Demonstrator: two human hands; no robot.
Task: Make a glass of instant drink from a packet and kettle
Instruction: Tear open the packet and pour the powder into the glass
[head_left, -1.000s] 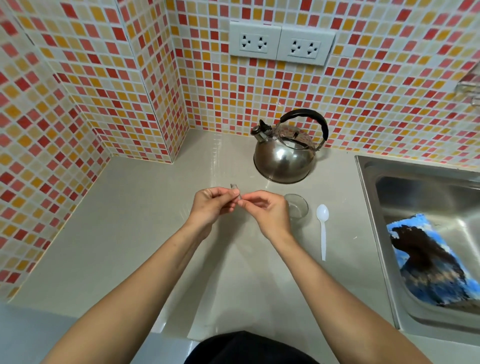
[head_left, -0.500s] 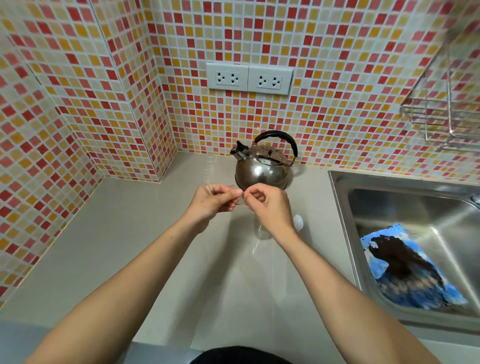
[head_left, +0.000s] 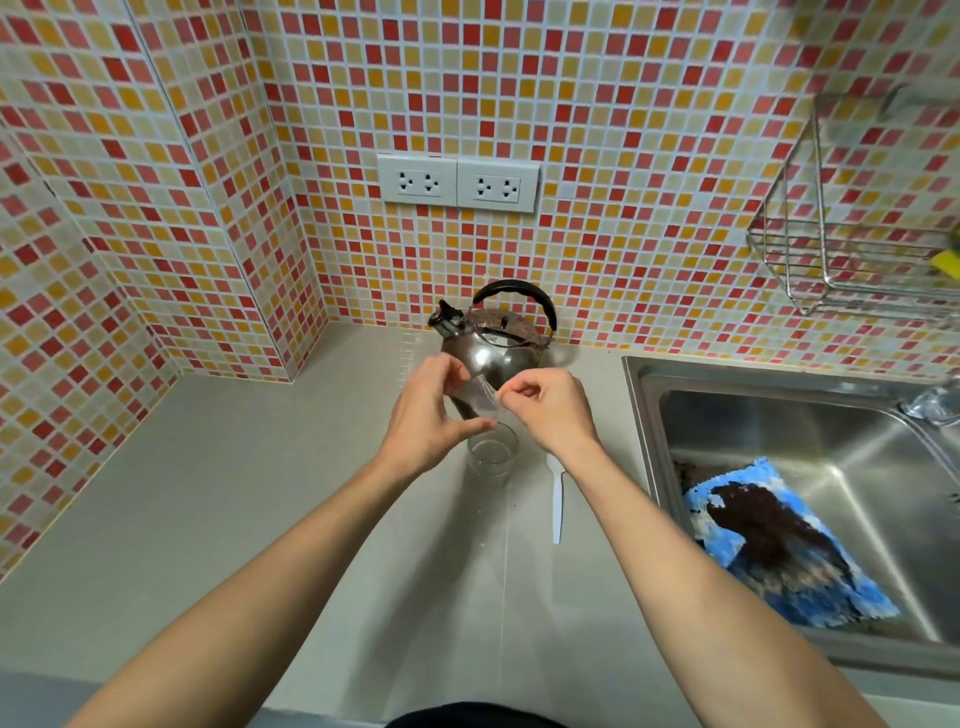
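Single head-worn wide-angle view, looking forward and steeply down from close above the pale beige countertop (head_left: 234, 519), facing the far red-and-orange mosaic tiled wall (head_left: 623, 104), with the stainless steel sink (head_left: 779, 415) at right; no second view.

Clear packet (head_left: 480, 397) held above empty glass (head_left: 492, 451), steel kettle (head_left: 491, 349) behind

Red, orange and cream mosaic tile walls (head_left: 623, 104) carry 2 white sockets (head_left: 458, 183); a steel wire rack (head_left: 852, 249) hangs far right above a steel sink (head_left: 644, 384) in the beige tabletop (head_left: 208, 519).
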